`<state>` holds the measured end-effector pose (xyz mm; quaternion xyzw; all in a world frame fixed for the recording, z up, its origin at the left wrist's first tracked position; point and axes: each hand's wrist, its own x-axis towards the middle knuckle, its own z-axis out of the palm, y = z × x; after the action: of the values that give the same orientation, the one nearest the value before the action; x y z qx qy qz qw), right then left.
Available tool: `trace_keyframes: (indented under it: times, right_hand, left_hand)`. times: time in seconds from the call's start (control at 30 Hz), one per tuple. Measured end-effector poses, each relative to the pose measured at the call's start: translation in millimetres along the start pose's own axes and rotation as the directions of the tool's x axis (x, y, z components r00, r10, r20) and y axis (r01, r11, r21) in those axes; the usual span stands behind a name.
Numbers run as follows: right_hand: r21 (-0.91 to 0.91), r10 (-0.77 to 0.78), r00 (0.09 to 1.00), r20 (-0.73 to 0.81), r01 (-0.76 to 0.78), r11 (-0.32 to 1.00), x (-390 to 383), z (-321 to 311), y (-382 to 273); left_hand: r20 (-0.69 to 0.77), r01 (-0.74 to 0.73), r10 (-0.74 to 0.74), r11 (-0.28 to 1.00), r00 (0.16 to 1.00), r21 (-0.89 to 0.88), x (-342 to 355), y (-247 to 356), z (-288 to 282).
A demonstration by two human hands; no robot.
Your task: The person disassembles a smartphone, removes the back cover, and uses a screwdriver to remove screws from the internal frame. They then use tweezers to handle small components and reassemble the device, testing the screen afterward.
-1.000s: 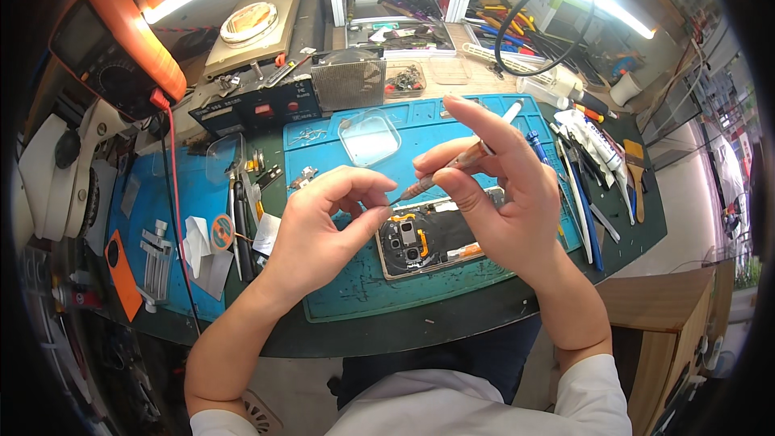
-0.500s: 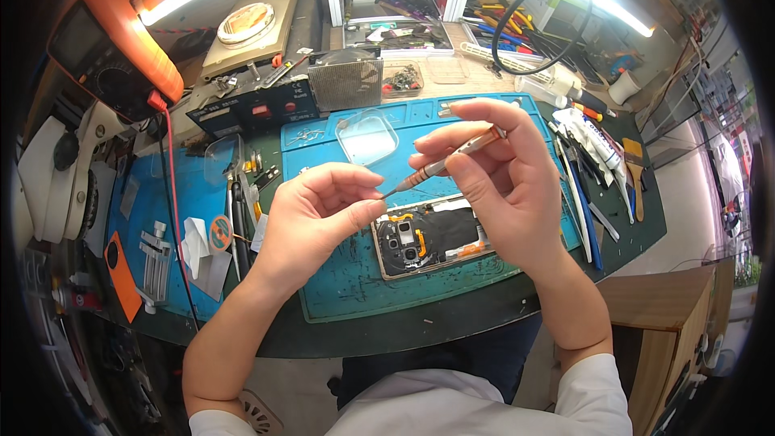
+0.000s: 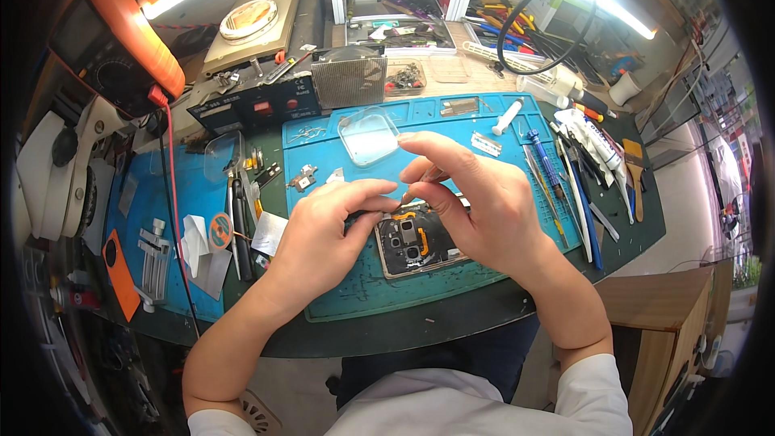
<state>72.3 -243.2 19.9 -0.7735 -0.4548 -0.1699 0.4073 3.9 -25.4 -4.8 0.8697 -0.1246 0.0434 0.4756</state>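
Phone (image 3: 420, 244), opened, lies on the blue mat (image 3: 363, 300) at three o'clock from the left hand (image 3: 327, 222); I judge it light, stiff and fragile, best held by its frame edges. I see the right hand (image 3: 484, 208) pinching a slim tool (image 3: 436, 174); the left fingertips (image 3: 386, 186) bunch beside its tip, gripping what I cannot tell.

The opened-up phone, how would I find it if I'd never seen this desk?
Look for the big blue mat in the middle of the desk. On its front half, by the left hand's fingertips and partly hidden by the right hand, lies the phone. Unlike the clear tray behind it, it's black, with camera lenses and orange strips.
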Motion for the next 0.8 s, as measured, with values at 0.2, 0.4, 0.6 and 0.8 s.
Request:
trace_keyframes:
  times: [0.2, 0.4, 0.6, 0.8]
  right_hand:
    - [0.022, -0.09, 0.994, 0.063, 0.089, 0.996, 2, -4, 1]
    - [0.061, -0.081, 0.991, 0.106, 0.075, 0.995, 2, -3, -2]
    - [-0.034, 0.05, 0.998, 0.04, -0.048, 0.998, 0, -2, -4]
    - [-0.041, 0.043, 0.999, 0.012, -0.042, 0.998, 3, 2, 2]
  left_hand:
    - [-0.007, 0.015, -0.016, 1.0, 1.0, -0.006, 1, 6, 0]
    - [-0.03, -0.018, 0.017, 1.0, 0.999, -0.017, 2, 3, 1]
    - [-0.184, -0.097, 0.153, 0.954, 0.971, 0.284, 6, -6, -8]
    - [-0.161, -0.096, 0.178, 0.902, 0.971, 0.421, 8, -20, -11]
